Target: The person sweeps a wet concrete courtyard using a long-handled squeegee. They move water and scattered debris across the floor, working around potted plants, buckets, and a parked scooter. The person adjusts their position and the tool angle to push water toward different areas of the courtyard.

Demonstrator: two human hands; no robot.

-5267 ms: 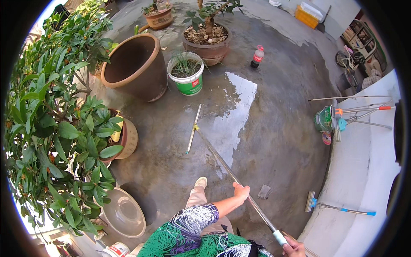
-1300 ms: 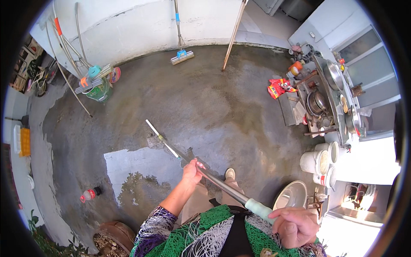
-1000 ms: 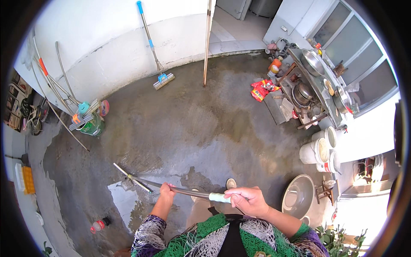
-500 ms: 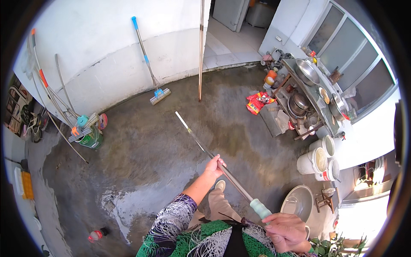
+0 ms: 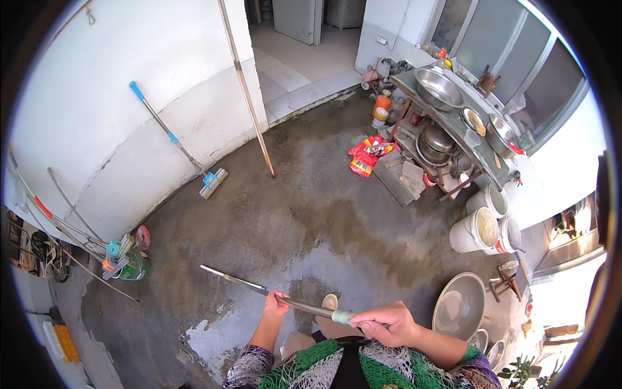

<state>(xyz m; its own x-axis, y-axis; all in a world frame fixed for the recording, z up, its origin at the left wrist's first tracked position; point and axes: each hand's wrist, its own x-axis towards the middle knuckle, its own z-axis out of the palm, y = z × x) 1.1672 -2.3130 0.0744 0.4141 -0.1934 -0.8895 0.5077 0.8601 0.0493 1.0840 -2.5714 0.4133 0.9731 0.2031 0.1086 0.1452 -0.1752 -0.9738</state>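
Observation:
A thin metal pole (image 5: 293, 302) with a pale green grip and a narrow white tip lies across in front of my body. My left hand (image 5: 277, 303) is wrapped round its middle. My right hand (image 5: 387, 323) is closed on the green grip at the right end. The white tip points left, over the wet concrete floor (image 5: 194, 220). No head shows on the pole. Beneath it, the toe of my shoe (image 5: 330, 301) shows.
A blue-handled sponge mop (image 5: 172, 137) leans on the white wall, with a tall wooden pole (image 5: 246, 91) nearby. More mops stand in a green bucket (image 5: 134, 268) at left. At right are a cluttered table (image 5: 466, 129), white buckets (image 5: 474, 230) and a large basin (image 5: 459, 306).
The pole has swung from a steep diagonal to nearly level, its white tip moving left and nearer to me. Both hands keep their hold; the right hand has risen. The view has shifted to the right.

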